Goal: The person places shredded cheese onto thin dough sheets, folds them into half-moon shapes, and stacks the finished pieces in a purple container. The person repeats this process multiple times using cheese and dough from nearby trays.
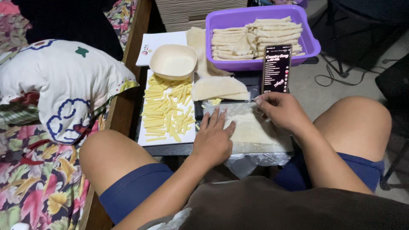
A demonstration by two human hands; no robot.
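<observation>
Head view: 2 hands work 1 pale wrapper sheet (251, 127) on the near bench. Left hand (213, 138) lies flat, fingers spread; right hand (283, 111) pinches its far edge. 1 bowl (173, 61), 1 purple tub (260, 36) of rolls far; 1 phone (276, 68) just beyond.

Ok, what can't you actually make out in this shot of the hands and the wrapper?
Head view:
- Wrapper: middle hidden under left hand and right hand.
- Right fingertips: curled over the wrapper's corner, grip unclear.
- Purple tub: bottom hidden by rolled pieces.
- Bowl contents: too pale to tell.
</observation>
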